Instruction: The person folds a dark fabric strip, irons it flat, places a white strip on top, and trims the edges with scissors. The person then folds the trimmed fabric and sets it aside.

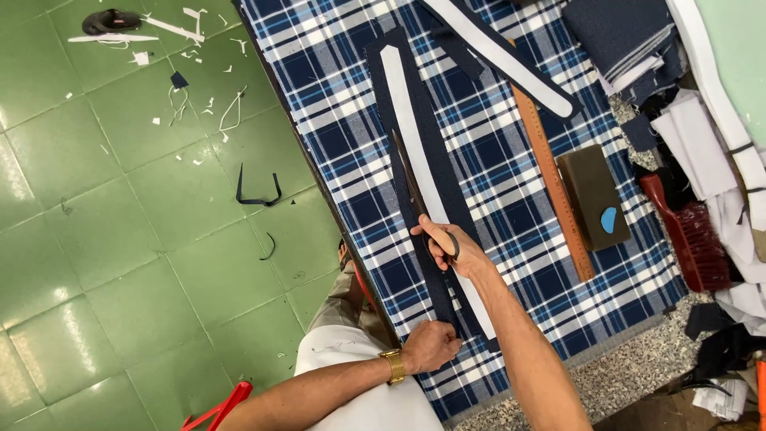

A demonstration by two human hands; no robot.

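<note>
- Clearly, a cutting job is under way on the plaid-covered table [511, 199] that fills the middle of the frame.
- The right hand [448, 246] is closed around the handles of long scissors [411, 187], with fingers through the loops; the blades point toward the upper middle of the frame.
- The left hand [431, 345], lower centre, has its fingers curled and pinching down on the near end of the navy fabric strip [431, 263], holding it flat against the table.
- That navy strip runs lengthwise from the top centre to the lower centre, with a white pattern strip [415, 152] lying on top of it.
- Progress, as a judgement: the blades lie along the left edge of the white strip, around the middle of its length, so the trimming looks only partly done. I cannot tell where the cut ends.
- 1 more navy-and-white piece [511, 60] lies at the upper centre and seems already shaped.
- A wooden ruler [554, 187] sits right of centre, touching a dark block [592, 195] with blue chalk [609, 219] on it.
- A red brush [690, 239] lies at the right edge, beside heaps of fabric.
- Scraps [257, 191] litter the green floor [96, 239] on the left.
</note>
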